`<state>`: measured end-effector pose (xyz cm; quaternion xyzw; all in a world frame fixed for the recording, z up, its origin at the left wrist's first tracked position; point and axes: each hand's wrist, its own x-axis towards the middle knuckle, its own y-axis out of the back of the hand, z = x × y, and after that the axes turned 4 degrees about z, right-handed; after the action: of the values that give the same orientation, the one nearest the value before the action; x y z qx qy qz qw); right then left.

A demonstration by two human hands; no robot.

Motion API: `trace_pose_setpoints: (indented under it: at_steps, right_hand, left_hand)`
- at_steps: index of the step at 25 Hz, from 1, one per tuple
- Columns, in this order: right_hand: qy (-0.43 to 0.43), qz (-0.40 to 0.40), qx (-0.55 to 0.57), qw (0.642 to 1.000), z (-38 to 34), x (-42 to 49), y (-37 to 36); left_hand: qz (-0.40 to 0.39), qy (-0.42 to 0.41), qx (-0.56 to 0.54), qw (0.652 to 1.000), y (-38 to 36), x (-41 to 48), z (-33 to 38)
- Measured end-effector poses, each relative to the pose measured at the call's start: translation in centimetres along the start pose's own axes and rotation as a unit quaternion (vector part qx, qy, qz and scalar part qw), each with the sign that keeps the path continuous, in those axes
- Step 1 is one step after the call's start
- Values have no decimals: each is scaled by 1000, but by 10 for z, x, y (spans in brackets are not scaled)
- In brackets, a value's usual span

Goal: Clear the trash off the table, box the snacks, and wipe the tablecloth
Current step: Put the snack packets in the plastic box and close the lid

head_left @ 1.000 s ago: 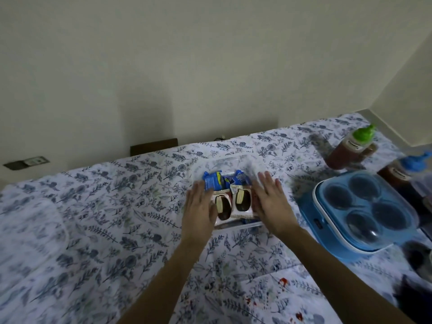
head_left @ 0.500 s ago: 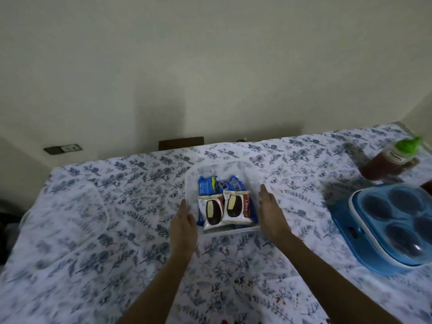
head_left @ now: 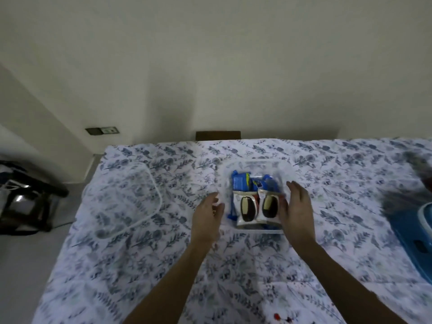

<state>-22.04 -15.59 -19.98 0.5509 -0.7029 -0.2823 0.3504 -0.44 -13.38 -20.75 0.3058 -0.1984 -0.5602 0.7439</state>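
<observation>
The clear plastic box (head_left: 257, 165) of snack packets (head_left: 247, 210), set on the floral tablecloth (head_left: 236, 267) and flanked by the left hand (head_left: 207, 217) and right hand (head_left: 297, 208), both slack-fingered and grasping nothing, is best steadied while the clear rectangular lid (head_left: 124, 199) lying to its left is fetched and pressed on.

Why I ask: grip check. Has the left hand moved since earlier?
Yes: the left hand moved left, off the snacks, to beside the clear box.

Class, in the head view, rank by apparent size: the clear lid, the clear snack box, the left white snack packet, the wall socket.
1. clear lid and clear snack box: about alike, unranked.
2. left white snack packet.
3. wall socket, smallest, though farther from the camera.
</observation>
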Motion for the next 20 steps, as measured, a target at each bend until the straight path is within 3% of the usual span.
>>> trace_pose_setpoints:
  at_steps: [3,7,9,12,15,17,20]
  right_hand:
    - [129,-38,53,990,-62,-4,-22]
    - [226,-167,74,957,-148,-16,-88]
    - [213,-250,58,943,-174,-21,-125]
    - [123,-355,27,926,-204,-22,-181]
    - [47,-369,11,928,-218,-16,-220]
    - [53,-365,-6,929,-223,-14,-234]
    - [76,-337,-55,937,-224,-11,-250]
  left_hand:
    - [74,-51,-6,996,44,0,-33]
    - [132,52,30,989,116,3,-109]
    - [159,105,72,979,145,3,-146]
    - [198,186,121,955,183,-1,-196]
    - [171,221,77,957,200,1,-225]
    - [132,230,48,963,199,7,-229]
    - [153,253,20,955,195,15,-232]
